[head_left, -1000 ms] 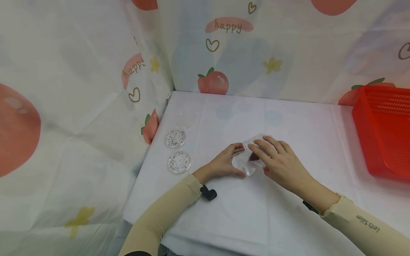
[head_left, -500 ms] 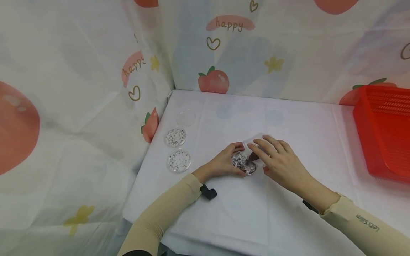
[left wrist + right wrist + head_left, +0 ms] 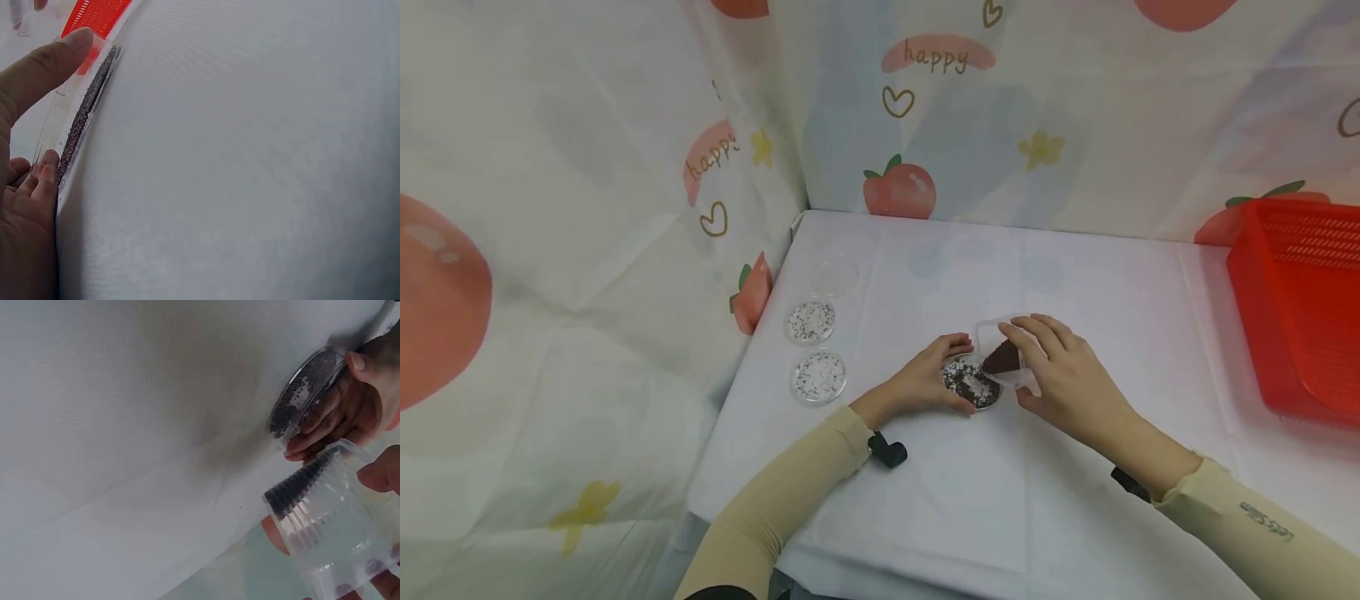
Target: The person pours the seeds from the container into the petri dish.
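Note:
My left hand (image 3: 925,385) grips a clear petri dish (image 3: 958,379) by its sides, thumb at the near edge and fingers at the far edge. Dark brown grains cover much of the dish, with white patches showing between them. In the left wrist view the grains (image 3: 84,119) form a dark layer along the dish. My right hand (image 3: 1071,379) holds a clear ribbed plastic cup (image 3: 331,531) tilted sideways, its mouth at the dish's right side. More dark grains (image 3: 1004,357) lie along the cup's lower wall.
Two petri dishes with scattered dark specks, one farther back (image 3: 810,322) and one nearer (image 3: 818,377), stand at the table's left. Behind them lies a clear round disc (image 3: 835,277). A red plastic basket (image 3: 1262,333) stands at the right on the white-covered table (image 3: 940,500).
Dark grains have gone from the cup into the petri dish, which showed none a second ago. The cup has shifted slightly right and turned. My left hand stays in place.

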Available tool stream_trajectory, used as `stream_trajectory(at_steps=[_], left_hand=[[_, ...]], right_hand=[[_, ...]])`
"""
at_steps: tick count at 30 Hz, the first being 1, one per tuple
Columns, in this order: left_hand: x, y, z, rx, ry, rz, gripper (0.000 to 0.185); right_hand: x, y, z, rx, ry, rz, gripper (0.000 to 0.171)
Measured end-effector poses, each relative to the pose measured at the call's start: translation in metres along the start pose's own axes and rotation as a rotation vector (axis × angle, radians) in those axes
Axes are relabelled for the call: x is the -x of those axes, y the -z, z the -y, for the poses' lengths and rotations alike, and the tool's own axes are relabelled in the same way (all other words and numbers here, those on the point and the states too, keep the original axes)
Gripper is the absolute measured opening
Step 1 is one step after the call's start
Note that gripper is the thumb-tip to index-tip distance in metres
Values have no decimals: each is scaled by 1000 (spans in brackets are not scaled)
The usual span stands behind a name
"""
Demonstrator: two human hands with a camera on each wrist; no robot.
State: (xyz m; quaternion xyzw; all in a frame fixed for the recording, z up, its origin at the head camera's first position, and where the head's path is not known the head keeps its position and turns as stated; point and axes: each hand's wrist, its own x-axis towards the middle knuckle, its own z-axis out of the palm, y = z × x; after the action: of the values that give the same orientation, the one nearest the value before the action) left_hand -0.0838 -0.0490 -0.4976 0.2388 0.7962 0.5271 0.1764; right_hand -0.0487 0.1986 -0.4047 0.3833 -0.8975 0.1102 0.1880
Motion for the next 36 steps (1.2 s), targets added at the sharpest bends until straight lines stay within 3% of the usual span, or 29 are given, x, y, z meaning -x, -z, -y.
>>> stream_trajectory(at_steps=[3, 10, 15, 24, 36], left_hand=[[1, -1, 1, 1, 5, -6, 115], [1, -2, 1, -3, 9, -11, 115], [2, -1, -1, -16, 10, -17, 116], [3, -2, -3, -10, 19, -14, 116], [2, -4, -3, -36, 29, -16, 115]], right_hand=[[4, 0, -5, -83, -97, -5, 97], [23, -2, -26, -302, -443, 74, 97], [35, -6, -45, -456, -595, 60, 100], [50, -11, -78, -630, -783, 96, 101], [54, -11, -99, -613, -830, 117, 102]])
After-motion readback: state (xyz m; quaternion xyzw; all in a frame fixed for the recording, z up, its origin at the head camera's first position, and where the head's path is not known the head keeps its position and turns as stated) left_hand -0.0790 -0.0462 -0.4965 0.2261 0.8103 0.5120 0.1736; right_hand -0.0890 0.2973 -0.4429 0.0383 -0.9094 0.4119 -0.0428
